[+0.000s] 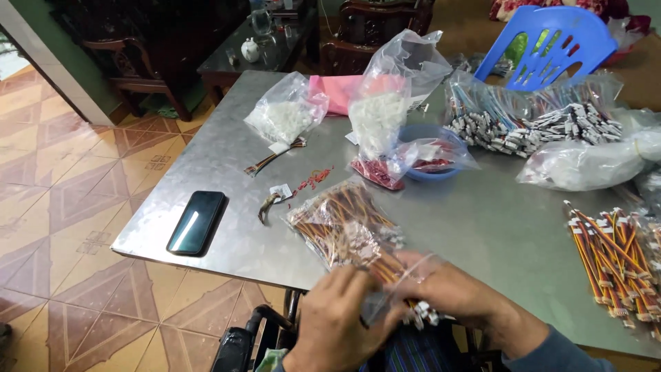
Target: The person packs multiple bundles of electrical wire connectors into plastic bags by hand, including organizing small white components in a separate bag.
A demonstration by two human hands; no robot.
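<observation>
Floor: orange and cream patterned tiles (pixel 62 207) fill the left side, below the edge of the table.
Table: a bare metal-topped table (pixel 482 227) carries everything else.
Phone: a dark smartphone (pixel 196 222) lies flat near the table's left front corner, screen up, well apart from the hands.
Small bag: a clear bag of white plastic parts (pixel 286 114) sits toward the far left of the table, with a short bundle of thin coloured wires (pixel 275 157) just in front of it.
Left hand: the left hand (pixel 337 324) is at the near edge of the table, fingers curled and gripping the near end of the wire bag.
Wire bag: a clear plastic bag of red, yellow and dark wires (pixel 344 227) lies slanted on the table, its far end resting on the metal and its near end held between both hands — white connectors show at that end.
Right hand: the right hand (pixel 454 293) is closed over the same end of the bag from the right, touching the left hand; whether its fingertips pinch plastic or wires cannot be told.
Tall bag: a tall clear bag of white parts (pixel 382 114) stands behind a blue bowl (pixel 430 169).
Connector pile: bagged leads with white plugs (pixel 537 127) lie far right — a blue plastic chair (pixel 551 45) behind them.
Loose wires: more red and yellow wires (pixel 616 258) lie at the right edge.
</observation>
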